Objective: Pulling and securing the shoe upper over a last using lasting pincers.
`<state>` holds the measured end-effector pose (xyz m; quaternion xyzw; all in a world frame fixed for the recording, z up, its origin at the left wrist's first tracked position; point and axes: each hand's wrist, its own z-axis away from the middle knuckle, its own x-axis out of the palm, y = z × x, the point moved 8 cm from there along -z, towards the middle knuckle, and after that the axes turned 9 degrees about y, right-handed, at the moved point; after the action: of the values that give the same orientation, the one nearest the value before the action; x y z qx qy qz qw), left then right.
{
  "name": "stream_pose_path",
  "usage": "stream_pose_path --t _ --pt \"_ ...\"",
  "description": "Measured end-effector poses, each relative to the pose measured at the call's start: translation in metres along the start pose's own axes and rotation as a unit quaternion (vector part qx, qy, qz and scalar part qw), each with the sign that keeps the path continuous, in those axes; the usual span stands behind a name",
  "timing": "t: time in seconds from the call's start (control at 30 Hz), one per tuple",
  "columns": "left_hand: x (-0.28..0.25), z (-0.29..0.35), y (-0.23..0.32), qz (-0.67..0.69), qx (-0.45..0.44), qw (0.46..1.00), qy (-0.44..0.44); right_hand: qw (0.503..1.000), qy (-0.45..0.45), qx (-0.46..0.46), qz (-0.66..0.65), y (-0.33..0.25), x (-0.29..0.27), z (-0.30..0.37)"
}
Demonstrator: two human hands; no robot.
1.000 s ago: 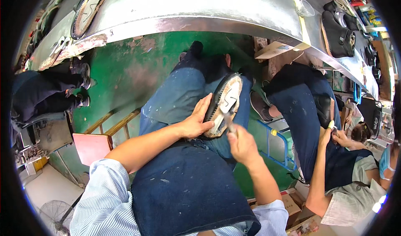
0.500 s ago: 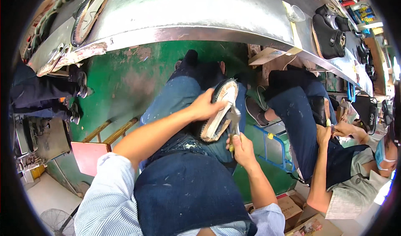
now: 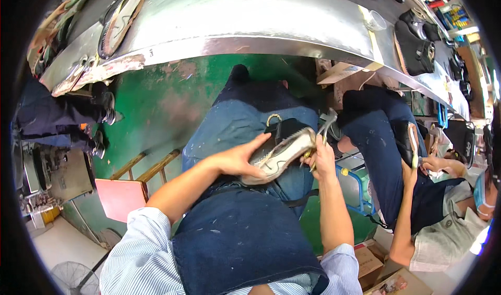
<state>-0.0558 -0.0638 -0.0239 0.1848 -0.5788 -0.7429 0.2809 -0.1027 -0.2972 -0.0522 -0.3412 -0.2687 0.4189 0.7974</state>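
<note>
An unfinished dark shoe (image 3: 284,155), its pale underside edged with gathered material, lies tilted above my lap. My left hand (image 3: 241,158) is closed on it, thumb along one side and fingers around the other. In my right hand (image 3: 324,160) are metal pincers (image 3: 330,118), gripped by the handles with the head pointing up and away from me. The pincers and my right fingers are right beside the shoe's right end; whether they touch it I cannot tell.
A metal-topped bench (image 3: 235,18) runs across the far side, with an unfinished shoe (image 3: 121,23) at left and black shoes (image 3: 415,47) at right. A pink-topped stool (image 3: 121,198) stands left. A co-worker at right holds a black shoe (image 3: 405,145); a blue metal frame (image 3: 360,185) stands between us.
The shoe has turned from nearly upright to slanting, its far end now toward the right. My right hand has lifted the pincers up and to the right, their head away from the underside.
</note>
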Motion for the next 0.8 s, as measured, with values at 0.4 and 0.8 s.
stream_pose_path --t 0.4,0.8 --pt "0.034 -0.011 -0.062 -0.012 -0.057 0.977 0.205 0.822 -0.119 -0.078 0.551 -0.016 0.008 0.089" --pt "0.025 -0.019 -0.023 0.179 -0.08 0.964 0.177 0.547 -0.263 -0.089 0.79 -0.071 0.073 0.078"
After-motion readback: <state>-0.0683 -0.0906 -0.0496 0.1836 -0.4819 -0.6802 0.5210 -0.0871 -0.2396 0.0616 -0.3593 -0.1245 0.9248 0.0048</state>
